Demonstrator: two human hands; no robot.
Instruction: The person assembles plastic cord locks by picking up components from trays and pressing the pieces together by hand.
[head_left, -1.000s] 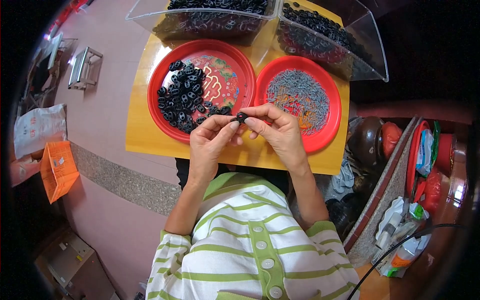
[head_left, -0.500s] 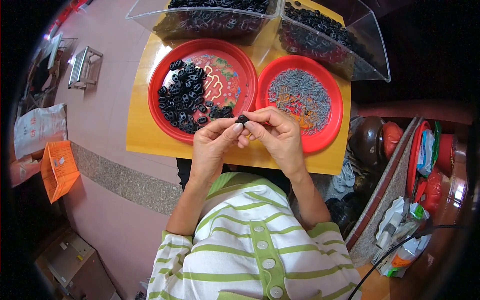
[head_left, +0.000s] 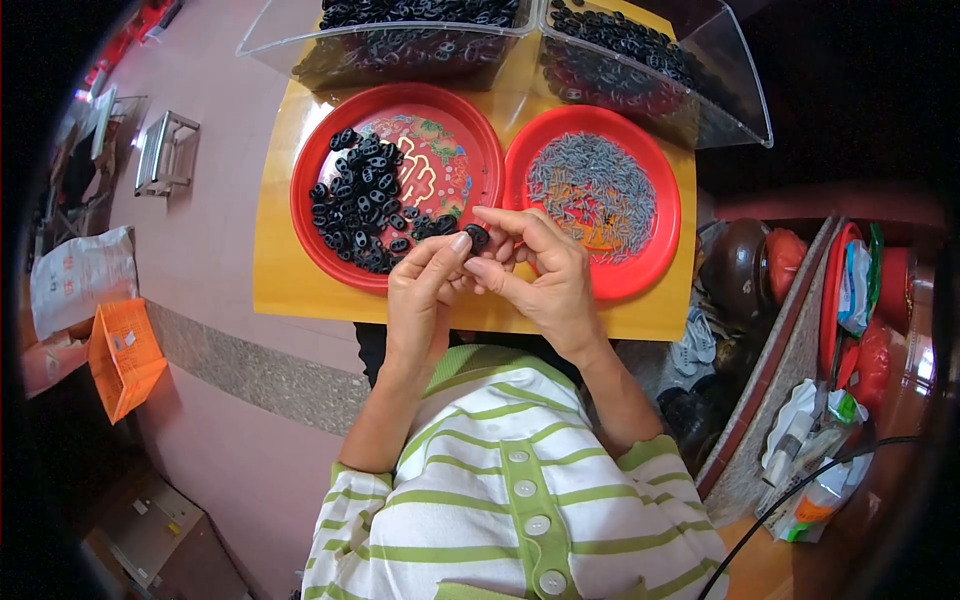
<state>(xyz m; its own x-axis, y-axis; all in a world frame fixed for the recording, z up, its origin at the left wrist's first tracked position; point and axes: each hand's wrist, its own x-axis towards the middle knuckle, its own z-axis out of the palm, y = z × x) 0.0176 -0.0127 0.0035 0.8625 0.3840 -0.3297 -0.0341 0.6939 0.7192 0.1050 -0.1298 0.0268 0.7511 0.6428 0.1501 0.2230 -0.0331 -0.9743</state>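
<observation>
Above the table's near edge, my left hand (head_left: pixel 425 290) pinches a small black oval plastic piece (head_left: pixel 477 237) between thumb and fingers. My right hand (head_left: pixel 548 280) is right beside it; its thumb and forefinger stand apart around the piece, and the other fingers are partly curled behind it. Whether those curled fingers hide anything small cannot be made out. Beyond my left hand, a red patterned tray (head_left: pixel 478 120) carries a heap of similar black two-holed pieces (head_left: pixel 368 190). A smaller red tray (head_left: pixel 665 215) beyond my right hand holds many small grey screws (head_left: pixel 600 180).
Two clear plastic bins, a left one (head_left: pixel 400 65) and a right one (head_left: pixel 650 90), stand at the table's far side, full of black pieces. The yellow tabletop (head_left: pixel 275 230) lies under everything. A metal stool (head_left: pixel 165 150) is on the floor at left; jars and packets (head_left: pixel 800 450) crowd the right.
The right thumb and forefinger have parted from the black piece, which both hands pinched before. The piece has turned and now stays in the left fingers. The view has shifted slightly.
</observation>
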